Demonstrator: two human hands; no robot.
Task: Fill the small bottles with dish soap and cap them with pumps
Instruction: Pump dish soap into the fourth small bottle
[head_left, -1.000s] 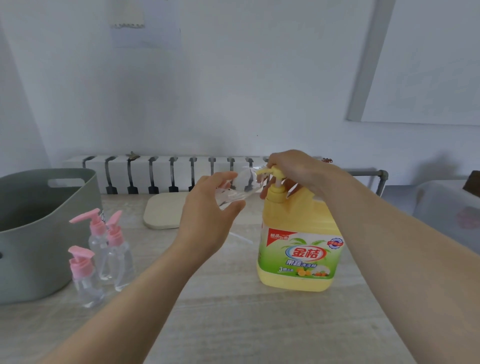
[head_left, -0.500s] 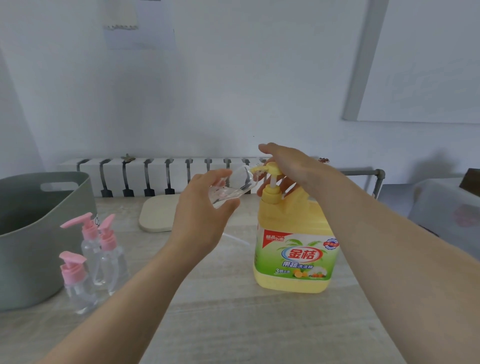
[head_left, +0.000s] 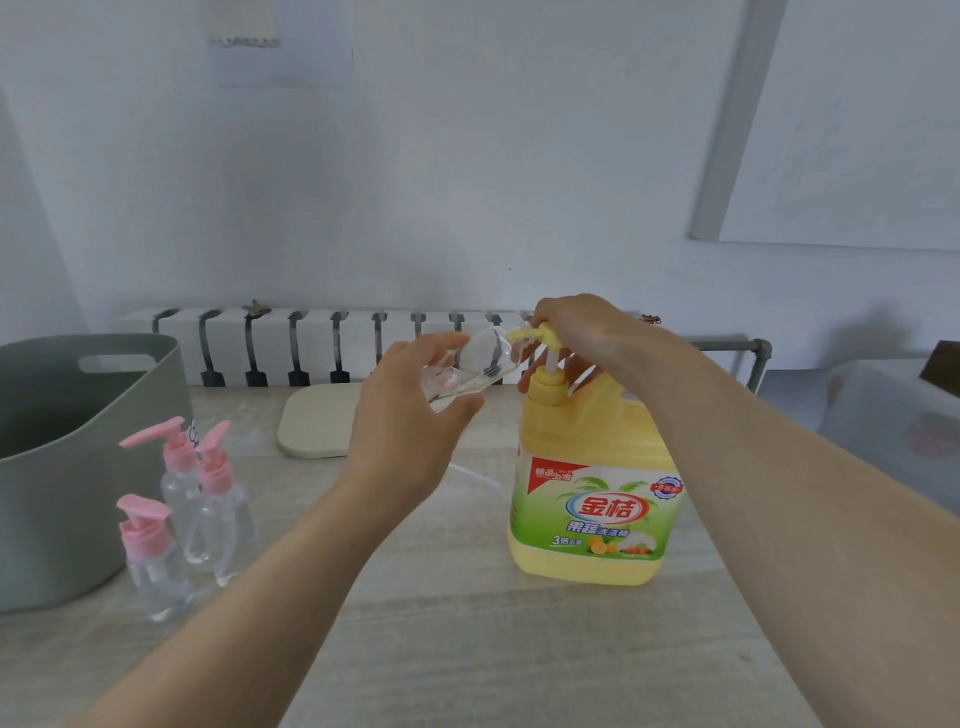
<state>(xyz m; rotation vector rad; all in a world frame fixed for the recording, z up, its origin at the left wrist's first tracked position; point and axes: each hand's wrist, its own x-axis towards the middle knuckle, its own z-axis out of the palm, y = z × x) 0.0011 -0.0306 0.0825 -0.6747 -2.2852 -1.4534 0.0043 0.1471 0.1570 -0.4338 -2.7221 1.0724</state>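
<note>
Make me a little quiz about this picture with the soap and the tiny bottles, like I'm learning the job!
1. True or false: the left hand holds a clear bottle tipped toward the spout of the soap jug.
2. How many pink-topped bottles stand beside the grey tub? A) two B) three C) five
3. Fill the gap: the right hand grips the jug's yellow ____.

Key: 1 true; 2 B; 3 pump.

"金桔" and "3倍" on the yellow soap jug (head_left: 592, 467)
</note>
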